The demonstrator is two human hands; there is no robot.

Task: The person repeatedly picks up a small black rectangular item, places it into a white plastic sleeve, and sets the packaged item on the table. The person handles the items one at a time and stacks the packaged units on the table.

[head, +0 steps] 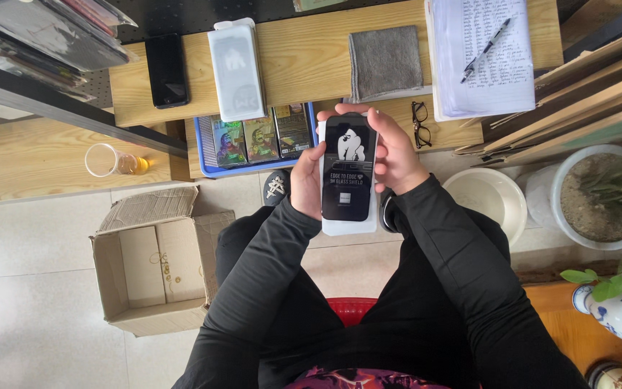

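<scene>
a black flat package [348, 169] with a white backing sits upright between both hands over the lap, left hand [307, 180] and right hand [396, 155] fingers clasping its edges, unopened, a white tray [236, 70] far on the counter [304, 54].

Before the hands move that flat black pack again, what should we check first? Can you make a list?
1. Both hands on the flat black pack: ok, left hand and right hand grip its sides.
2. Pack held level: ok, front faces up.
3. White piece under it held too: cannot tell.
4. Room on the wooden shelf: ok, bare wood beside the grey cloth.
5. Glasses out of the way: not ok, close to the right hand.
</scene>
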